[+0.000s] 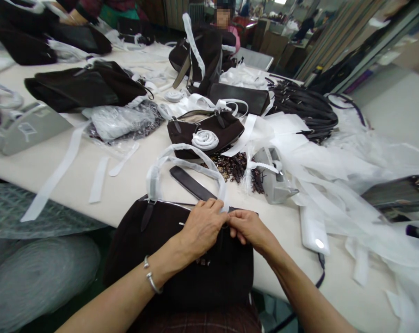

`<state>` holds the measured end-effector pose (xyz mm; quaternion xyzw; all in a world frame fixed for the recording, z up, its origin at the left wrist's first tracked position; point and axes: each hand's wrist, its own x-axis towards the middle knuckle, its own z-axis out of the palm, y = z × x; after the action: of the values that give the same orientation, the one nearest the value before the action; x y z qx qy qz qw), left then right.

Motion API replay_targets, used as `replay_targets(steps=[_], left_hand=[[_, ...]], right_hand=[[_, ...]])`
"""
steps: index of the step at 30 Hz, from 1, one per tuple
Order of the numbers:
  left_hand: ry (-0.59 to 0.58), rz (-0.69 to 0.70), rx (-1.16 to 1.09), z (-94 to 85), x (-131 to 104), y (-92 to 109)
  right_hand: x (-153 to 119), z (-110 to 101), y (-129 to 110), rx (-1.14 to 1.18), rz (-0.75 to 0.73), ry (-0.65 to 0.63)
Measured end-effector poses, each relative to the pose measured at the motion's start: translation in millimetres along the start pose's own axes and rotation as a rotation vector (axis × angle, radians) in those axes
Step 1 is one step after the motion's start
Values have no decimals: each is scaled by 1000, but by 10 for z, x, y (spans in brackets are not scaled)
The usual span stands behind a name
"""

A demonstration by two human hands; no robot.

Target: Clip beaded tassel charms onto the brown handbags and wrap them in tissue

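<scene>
A large dark brown handbag [136,259] leans at the table's near edge, its zipper along the top. White wrapping covers its two looped handles [181,157]. My left hand [204,226], with a silver bangle at the wrist, has its fingers closed around the right base of the wrapped handle. Close beside it, my right hand [246,226] pinches at the same handle base; what lies between its fingertips is too small to make out. Behind the bag's top lies a dark flat strap [192,182].
Beyond are a smaller brown bag [206,129], a tape dispenser [274,180], dark straps [299,106] and a white device [313,231] with a cable. White strips cover the right side. Rolled wrap [43,277] stands at lower left. Other people are across the table [126,194].
</scene>
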<state>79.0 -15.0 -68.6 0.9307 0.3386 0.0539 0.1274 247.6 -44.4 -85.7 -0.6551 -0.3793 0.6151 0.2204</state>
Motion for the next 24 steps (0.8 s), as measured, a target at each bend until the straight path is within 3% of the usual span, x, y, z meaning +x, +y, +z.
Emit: replay_targets(steps=[6,11,13,16,20,24], left_hand=[[-35,-66,41,27,114,132],[65,-165,-106,181,68,98],[100,-189,-188,215,37,66],[206,-223,-344,201,21,43],[297,-155,-541,110,62,59],[293,-208,-753,19,90,51]], right_hand=[[-53,0,13,-21,-57,-68],[-77,8,10,-287,-53,121],[-99,-14,1,-352,-87,136],[-174,-86,-50,-435,-221,182],[-337,-139,-186,-543,-503,410],[-446,-104,-280,-485,-538,374]])
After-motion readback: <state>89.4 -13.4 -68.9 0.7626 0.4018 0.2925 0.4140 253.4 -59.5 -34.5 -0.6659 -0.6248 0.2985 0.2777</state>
